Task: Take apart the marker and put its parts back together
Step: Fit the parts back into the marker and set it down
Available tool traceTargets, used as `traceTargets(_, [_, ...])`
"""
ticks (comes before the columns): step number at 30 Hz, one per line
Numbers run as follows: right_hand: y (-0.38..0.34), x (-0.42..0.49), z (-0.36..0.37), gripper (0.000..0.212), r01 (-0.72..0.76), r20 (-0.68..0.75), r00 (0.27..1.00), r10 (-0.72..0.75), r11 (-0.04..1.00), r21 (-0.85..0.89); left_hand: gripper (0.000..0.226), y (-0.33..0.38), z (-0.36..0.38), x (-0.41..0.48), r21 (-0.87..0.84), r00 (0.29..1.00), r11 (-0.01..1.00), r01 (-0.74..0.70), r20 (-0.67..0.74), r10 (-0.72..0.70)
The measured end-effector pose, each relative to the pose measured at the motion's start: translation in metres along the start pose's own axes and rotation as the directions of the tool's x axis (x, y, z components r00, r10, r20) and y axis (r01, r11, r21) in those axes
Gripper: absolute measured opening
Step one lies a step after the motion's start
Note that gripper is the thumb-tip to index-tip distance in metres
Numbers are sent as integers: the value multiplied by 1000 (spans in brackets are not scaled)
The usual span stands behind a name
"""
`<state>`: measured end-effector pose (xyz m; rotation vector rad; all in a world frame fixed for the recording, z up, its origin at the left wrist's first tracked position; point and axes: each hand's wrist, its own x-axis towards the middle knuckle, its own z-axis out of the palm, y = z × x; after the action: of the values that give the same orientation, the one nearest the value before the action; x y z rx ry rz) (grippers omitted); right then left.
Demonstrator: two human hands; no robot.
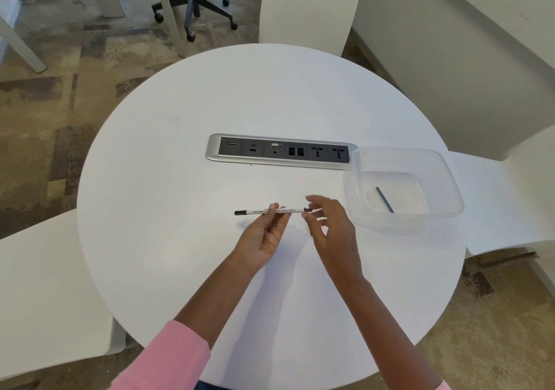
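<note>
Fingers (274,209) of my left hand (261,239) are pinching the marker (258,211) near mid-barrel, holding it level just above the table (180,179), black-capped end pointing left and printed text facing up. My right hand (330,224) is hovering at the marker's right end, thumb and index curling loosely either side of the dark end piece; it's blurred, so I cannot tell if they're gripping it. Further right, a clear container (450,179) is sitting beside the socket panel (282,150), with a thin dark rod (385,199) lying inside.
</note>
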<state>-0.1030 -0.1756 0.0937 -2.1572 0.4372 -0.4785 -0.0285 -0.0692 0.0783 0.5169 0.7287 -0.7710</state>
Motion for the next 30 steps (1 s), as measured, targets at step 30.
traceTargets(30, [69,9,30,15,-387,126,879,461,841,-379,11,18,-14,8,-122,991,988,-98,-107,86])
